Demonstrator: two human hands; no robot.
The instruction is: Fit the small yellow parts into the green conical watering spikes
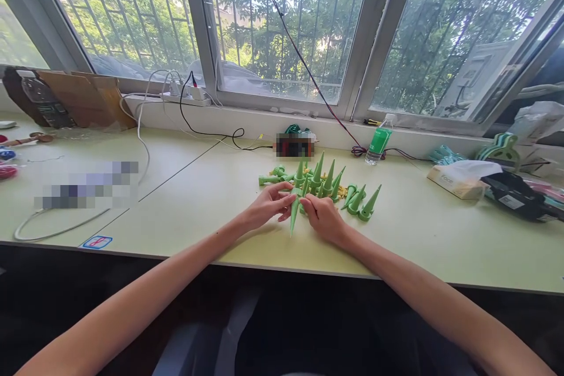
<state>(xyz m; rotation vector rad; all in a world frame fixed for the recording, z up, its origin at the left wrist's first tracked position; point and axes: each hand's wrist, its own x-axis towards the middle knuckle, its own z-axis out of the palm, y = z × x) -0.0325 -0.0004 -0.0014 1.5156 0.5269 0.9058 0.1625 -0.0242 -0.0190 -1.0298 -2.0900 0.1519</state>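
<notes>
Probably light and stiff, the green spike [293, 217] points downward over the table [423, 235], its wide end pinched between the left hand's [267, 205] thumb and fingers. That collar seems the surest hold (the smooth taper may slip). The right hand [325, 217] is curled just beside it; whether it grips anything, I cannot tell.

Seeing a green-labelled bottle [379, 141] standing near the window [286, 35] and a tissue box [456, 180] lying beside a black bag [506, 191]. Also noticing cardboard [81, 97] standing at far left beside a clear bottle [42, 98], and a white power strip [194, 101] holding plugs.
</notes>
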